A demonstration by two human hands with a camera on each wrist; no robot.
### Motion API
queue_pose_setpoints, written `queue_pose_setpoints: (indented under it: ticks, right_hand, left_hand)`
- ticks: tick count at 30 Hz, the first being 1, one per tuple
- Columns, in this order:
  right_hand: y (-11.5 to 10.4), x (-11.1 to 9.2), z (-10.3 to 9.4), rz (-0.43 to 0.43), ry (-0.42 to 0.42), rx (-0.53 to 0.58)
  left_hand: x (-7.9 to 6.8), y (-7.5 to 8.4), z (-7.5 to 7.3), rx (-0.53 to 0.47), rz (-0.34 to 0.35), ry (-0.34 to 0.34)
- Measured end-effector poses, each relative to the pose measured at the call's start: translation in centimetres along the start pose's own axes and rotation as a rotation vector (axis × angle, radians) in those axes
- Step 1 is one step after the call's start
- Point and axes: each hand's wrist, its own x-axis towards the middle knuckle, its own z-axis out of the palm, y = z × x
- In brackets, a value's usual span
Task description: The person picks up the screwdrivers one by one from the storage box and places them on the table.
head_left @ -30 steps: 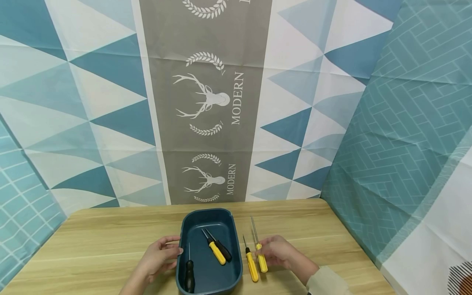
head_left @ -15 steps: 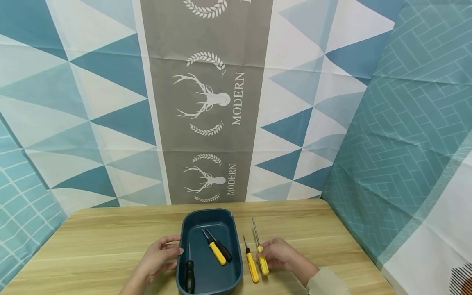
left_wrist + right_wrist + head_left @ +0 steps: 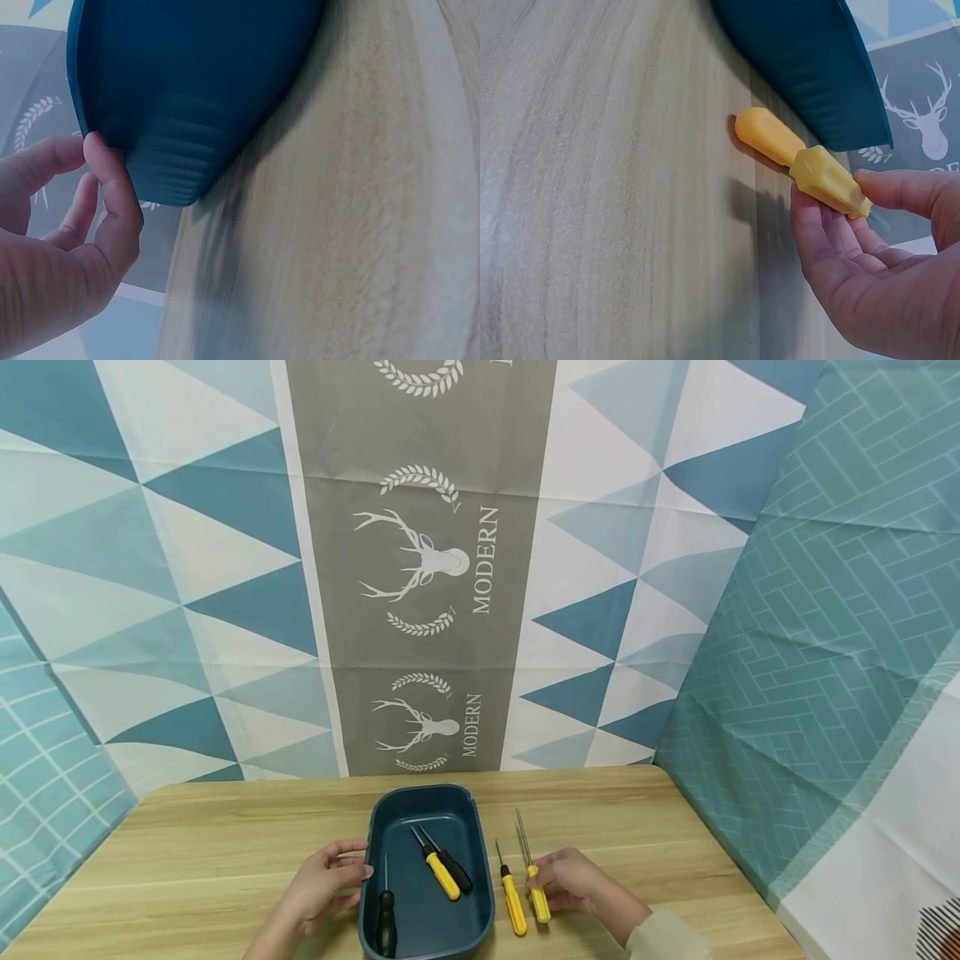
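A dark blue tray [image 3: 483, 860] stands on the table, its left rim pinched between thumb and fingers of my left hand [image 3: 330, 883]. Inside it lie a black screwdriver [image 3: 386, 927] at the left, plus a yellow-handled screwdriver [image 3: 442, 875] beside another black-handled one [image 3: 459, 872]. Just right of the tray, a yellow screwdriver with a black collar [image 3: 513, 906] rests on the wood. My right hand [image 3: 573, 883] pinches the yellow handle of a longer screwdriver [image 3: 538, 897]. In the right wrist view that handle [image 3: 829, 180] sits between thumb and fingers, overlapping the other yellow handle [image 3: 766, 133].
The wooden table [image 3: 225, 852] ends at a patterned cloth wall [image 3: 420, 610] behind. A teal cloth [image 3: 795, 693] hangs along the right side, and light blue tile-pattern cloth [image 3: 45, 793] is at the left.
My right hand has shifted the longer yellow screwdriver slightly right and towards me, away from the shorter one beside it. My left hand and the tray stay in place.
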Motion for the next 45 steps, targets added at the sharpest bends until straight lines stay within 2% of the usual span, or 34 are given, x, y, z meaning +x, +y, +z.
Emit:
queue_pose_setpoints:
  ticks: [8,21,32,45]
  right_hand:
    - [0.2,0.0,-0.2,0.015,0.003,-0.005]
    - [0.4,0.1,-0.3,0.043,0.027,-0.05]
    - [1.0,0.5,-0.4,0.053,0.048,-0.074]
    - [1.1,0.6,-0.6,0.065,0.041,-0.068]
  left_hand:
    - [0.1,-0.2,0.0,0.0,0.006,-0.008]
    - [-0.1,0.1,0.1,-0.004,-0.01,0.028]
    - [0.1,-0.1,-0.1,-0.005,0.003,-0.003]
    - [0.1,-0.1,0.0,-0.002,-0.002,0.006]
